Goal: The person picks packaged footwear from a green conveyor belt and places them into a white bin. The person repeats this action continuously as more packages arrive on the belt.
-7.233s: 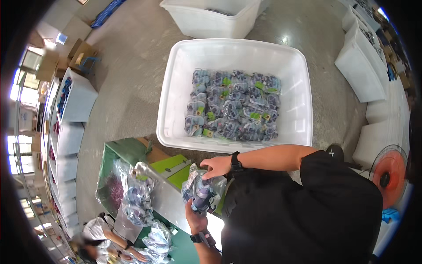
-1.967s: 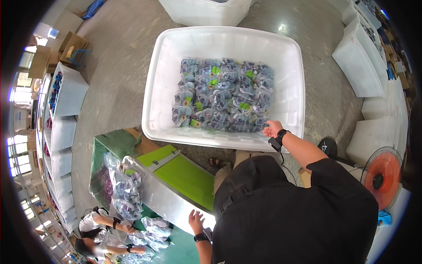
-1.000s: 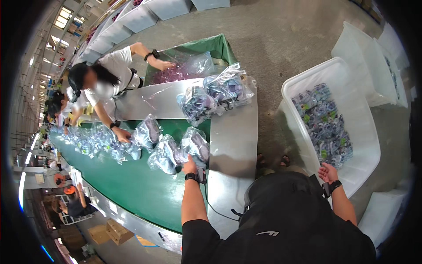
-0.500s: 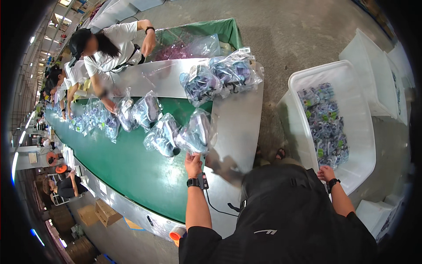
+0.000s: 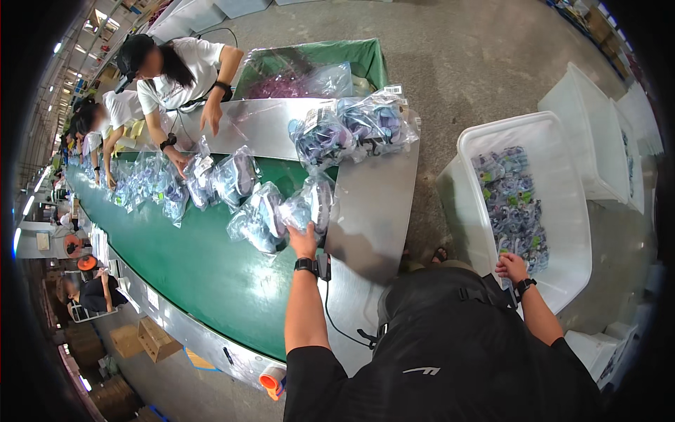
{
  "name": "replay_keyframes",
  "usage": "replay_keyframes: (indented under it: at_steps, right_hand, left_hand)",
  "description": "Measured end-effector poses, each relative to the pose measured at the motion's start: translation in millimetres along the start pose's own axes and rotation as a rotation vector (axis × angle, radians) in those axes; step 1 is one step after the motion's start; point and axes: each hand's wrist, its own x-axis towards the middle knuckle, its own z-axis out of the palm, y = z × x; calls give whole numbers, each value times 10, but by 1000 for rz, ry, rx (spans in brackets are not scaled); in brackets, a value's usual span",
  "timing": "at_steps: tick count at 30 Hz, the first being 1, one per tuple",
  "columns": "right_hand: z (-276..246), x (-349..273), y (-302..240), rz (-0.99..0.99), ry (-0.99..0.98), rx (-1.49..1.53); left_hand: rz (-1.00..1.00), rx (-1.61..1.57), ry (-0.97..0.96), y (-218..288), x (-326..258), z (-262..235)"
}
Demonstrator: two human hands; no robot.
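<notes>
One long green conveyor belt (image 5: 190,257) stretched toward nine o'clock; a white rectangular plastic tub (image 5: 564,232) of bagged footwear (image 5: 517,204) stood toward three. On the belt's end lay a clear plastic bag of blue-and-purple shoes (image 5: 316,200), touched at six o'clock by the left hand (image 5: 303,241), clamped or not I couldn't tell. The right hand (image 5: 512,267) curled near the tub, its grip unclear.

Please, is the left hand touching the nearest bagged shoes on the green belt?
Touching: the head view shows the left hand with its fingers on the near end of the bagged shoes.
</notes>
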Motion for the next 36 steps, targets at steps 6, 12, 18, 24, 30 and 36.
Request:
replay_keyframes:
  at_steps: [6,12,18,24,30,36]
  right_hand:
    - [-118,-99,422,104,16,-90]
    - [-295,-184,623,138,56,-52]
    - [-119,-141,521,92,36,-80]
    - [91,-23,333,34,-32,-64]
    - [348,-124,-217,-222,-56,-216]
    - [644,-581,-1131,-494,-376,82]
  left_hand:
    - [401,-249,62,364,-687,-176]
    - [549,204,153,129,-1654,-368]
    - [-175,-465,110,96,-1906,-440]
    - [-97,-601,-134,279,-1722,-142]
    - [-217,-877,-246,707,-1404,64]
    - [-130,-849,-682,1831,-1780,64]
